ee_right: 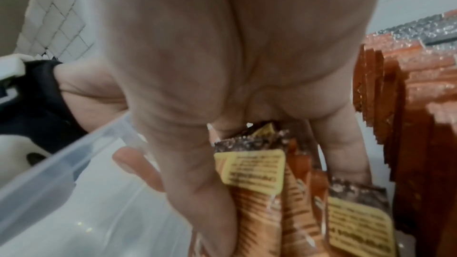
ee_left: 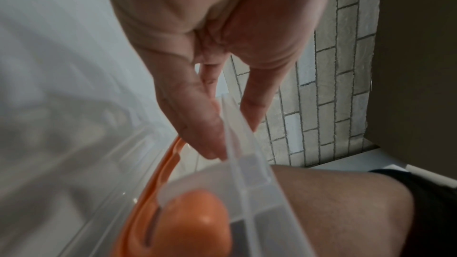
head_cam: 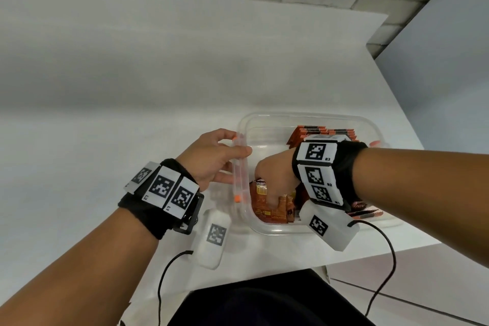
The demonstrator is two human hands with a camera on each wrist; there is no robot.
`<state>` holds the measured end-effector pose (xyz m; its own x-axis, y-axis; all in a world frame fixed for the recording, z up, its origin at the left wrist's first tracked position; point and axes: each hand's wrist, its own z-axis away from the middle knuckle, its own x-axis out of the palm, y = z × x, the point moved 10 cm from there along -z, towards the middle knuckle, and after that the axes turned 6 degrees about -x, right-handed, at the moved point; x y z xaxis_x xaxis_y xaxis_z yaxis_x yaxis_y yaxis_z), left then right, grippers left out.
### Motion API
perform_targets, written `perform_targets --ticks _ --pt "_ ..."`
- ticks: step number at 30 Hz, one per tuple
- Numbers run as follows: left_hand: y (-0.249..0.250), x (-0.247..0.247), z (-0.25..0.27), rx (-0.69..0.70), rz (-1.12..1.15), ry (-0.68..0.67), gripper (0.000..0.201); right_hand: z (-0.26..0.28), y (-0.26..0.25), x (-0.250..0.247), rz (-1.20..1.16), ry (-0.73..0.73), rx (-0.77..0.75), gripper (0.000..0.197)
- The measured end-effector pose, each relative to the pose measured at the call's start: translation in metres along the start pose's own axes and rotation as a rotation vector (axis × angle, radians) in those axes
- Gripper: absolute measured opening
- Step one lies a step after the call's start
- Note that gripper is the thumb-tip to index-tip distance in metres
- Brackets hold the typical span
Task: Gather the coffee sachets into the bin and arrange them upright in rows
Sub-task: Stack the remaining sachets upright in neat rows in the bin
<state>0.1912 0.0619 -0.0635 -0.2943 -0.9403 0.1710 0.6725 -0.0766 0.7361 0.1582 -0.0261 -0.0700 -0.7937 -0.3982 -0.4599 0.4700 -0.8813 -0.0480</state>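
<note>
The person stood at a white tabletop (head_cam: 132, 66) w/ a clear plastic rectangular bin (head_cam: 304, 116) near its front right corner. The left hand (head_cam: 211, 157) gripped the bin's left rim, thumb over the top and fingers (ee_left: 197, 124) on the outer side, right by an orange clip handle (ee_left: 193, 222). That looked like bracing, so the light tub wouldn't skid.

The right hand (head_cam: 275, 174) was down inside the bin at the near end, fingers curled round a bunch of brown-and-orange foil coffee sachets w/ yellow label panels (ee_right: 249, 171). In the right wrist view they stood roughly on end, a bit fanned.

Handling, as a guess: sachets are light, thin, crinkly foil, prob. slick against each other, so a bunch can splay or slip. Best taken across the flat faces, mid-height, several squeezed together, not by the sealed top edge.

Contents: a packed upright row of red-orange sachets w/ dark top strips (head_cam: 325, 132) stood at the far end of the bin; the gripped bunch sat at the near end; bare clear floor between. A few more sachets (head_cam: 367, 213) showed at the near right, under the right wrist; couldn't tell if in or out of the bin.
</note>
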Motion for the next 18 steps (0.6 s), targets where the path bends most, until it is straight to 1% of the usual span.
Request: perform_targets --ticks 5,7,9,12,13,15,16,17,18 --pt "-0.002 0.0 0.002 -0.002 -0.001 0.026 0.039 0.005 -0.007 -0.003 -0.036 0.013 -0.106 0.061" --pt "-0.002 -0.001 0.005 -0.005 -0.015 0.044 0.04 0.014 -0.007 -0.012 -0.054 0.045 -0.146 0.054" --pt "0.005 -0.006 0.008 0.024 -0.045 0.092 0.04 0.03 -0.002 -0.029 -0.148 0.141 -0.182 0.035" --pt "0.035 -0.017 0.022 0.168 -0.068 0.205 0.034 0.069 0.025 -0.058 -0.373 0.34 -0.245 0.025" --pt "0.047 -0.016 0.029 0.224 -0.056 0.22 0.033 0.085 0.037 -0.065 -0.471 0.413 -0.266 0.021" --pt "0.066 -0.005 0.043 0.293 -0.007 0.179 0.037 0.114 0.058 -0.074 -0.648 0.549 -0.332 0.018" --pt "0.07 0.007 0.046 0.296 0.025 0.121 0.043 0.125 0.066 -0.075 -0.715 0.603 -0.371 0.018" --pt "0.07 0.021 0.047 0.279 0.057 0.05 0.054 0.133 0.072 -0.074 -0.777 0.64 -0.408 0.019" --pt "0.068 0.037 0.045 0.239 0.083 -0.03 0.071 0.138 0.076 -0.071 -0.84 0.661 -0.442 0.02"
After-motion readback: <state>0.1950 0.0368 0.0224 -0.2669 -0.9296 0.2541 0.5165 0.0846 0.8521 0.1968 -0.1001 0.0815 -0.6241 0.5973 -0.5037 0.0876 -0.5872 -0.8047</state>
